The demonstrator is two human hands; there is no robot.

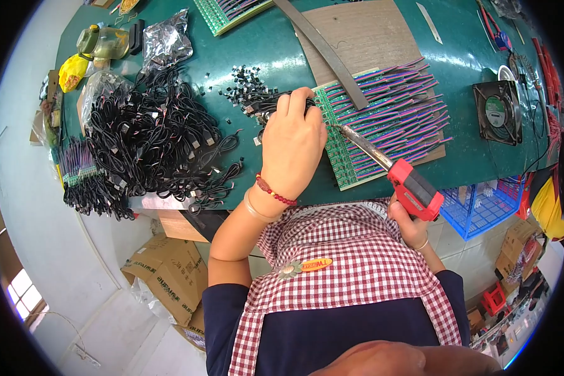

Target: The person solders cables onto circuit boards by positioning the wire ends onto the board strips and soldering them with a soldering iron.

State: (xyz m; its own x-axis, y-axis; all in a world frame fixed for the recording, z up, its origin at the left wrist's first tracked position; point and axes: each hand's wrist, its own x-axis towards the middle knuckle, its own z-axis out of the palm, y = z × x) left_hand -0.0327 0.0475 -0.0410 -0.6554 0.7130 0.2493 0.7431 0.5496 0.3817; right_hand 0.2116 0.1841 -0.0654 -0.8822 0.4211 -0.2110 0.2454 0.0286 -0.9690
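Note:
My left hand is closed at the left edge of a green circuit board panel, its fingers pinched around a black cable; the fingers hide the end they hold. Rows of pink, blue and dark wires run out from the panel to the right. With my right hand I grip a red soldering gun. Its metal tip reaches the panel close to my left fingertips; whether it touches cannot be made out. A flat metal bar lies across the wires and a wooden board.
A large heap of black cables covers the left of the green table. Small black parts lie scattered beyond my left hand. Another wired panel is at the back. A fan and blue basket are at right.

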